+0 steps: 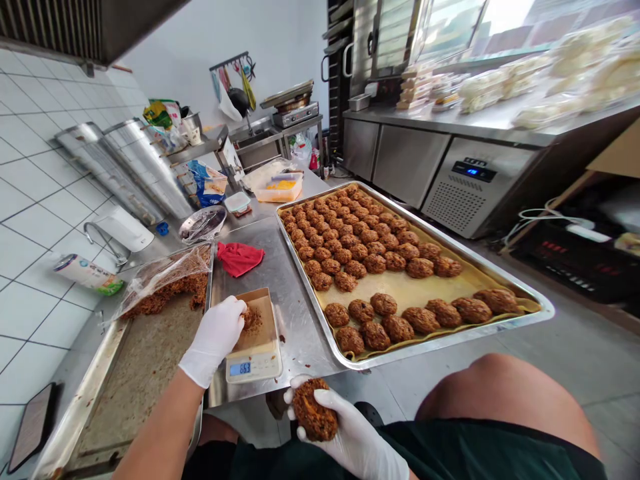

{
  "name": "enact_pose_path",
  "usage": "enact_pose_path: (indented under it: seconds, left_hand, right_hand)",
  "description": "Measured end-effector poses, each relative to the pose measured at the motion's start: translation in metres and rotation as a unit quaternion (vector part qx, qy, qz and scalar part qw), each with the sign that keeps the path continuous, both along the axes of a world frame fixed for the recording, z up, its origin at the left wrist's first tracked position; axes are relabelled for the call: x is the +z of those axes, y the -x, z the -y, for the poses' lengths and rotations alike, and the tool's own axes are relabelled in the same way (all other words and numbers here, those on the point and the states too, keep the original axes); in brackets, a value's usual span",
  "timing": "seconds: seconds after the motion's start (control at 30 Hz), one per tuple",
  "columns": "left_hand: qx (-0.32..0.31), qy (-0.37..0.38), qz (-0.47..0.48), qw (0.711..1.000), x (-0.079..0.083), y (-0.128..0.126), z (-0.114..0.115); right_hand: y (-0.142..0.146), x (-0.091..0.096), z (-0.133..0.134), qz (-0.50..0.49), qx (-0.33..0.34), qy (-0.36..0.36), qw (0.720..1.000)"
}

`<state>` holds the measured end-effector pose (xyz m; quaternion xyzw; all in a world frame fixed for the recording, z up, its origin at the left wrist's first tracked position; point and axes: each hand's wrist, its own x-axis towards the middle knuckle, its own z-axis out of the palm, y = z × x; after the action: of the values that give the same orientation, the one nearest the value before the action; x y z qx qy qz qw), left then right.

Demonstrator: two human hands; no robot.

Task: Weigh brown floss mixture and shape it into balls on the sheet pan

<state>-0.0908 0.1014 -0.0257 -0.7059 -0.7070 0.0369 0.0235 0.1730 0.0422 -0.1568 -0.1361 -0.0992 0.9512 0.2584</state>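
My left hand (pixel 216 337), in a white glove, rests on the small digital scale (pixel 253 361) with its fingers closed on a bit of brown dough on the scale's cardboard-lined top. My right hand (pixel 350 433), also gloved, is held low near my lap and cups a round brown dough ball (pixel 313 413). To the right lies a large metal tray (pixel 450 347) lined with paper and holding several rows of shaped dough balls (pixel 350 247). To the left is a second tray (pixel 135 373) with a slab of the brown dough under plastic wrap (pixel 165 280).
A red cloth (pixel 239 257) lies on the steel counter behind the scale. Bowls, plastic tubs and bags crowd the counter's far end near a sink. A tiled wall runs along the left. A steel fridge counter (pixel 450 167) stands across the aisle. My bare knee (pixel 505 393) is at lower right.
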Motion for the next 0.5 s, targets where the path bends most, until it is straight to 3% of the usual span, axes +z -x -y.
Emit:
enact_pose_path:
  seconds: [0.3,0.5]
  left_hand:
    - [0.014,0.004,-0.027,1.0,0.003,-0.004,-0.012]
    - [0.043,-0.04,0.03,0.998,0.023,0.006,-0.009]
  right_hand:
    - [-0.001,-0.002,-0.002,-0.01,0.002,0.008,1.0]
    - [-0.001,-0.003,0.001,-0.021,-0.007,0.002,1.0]
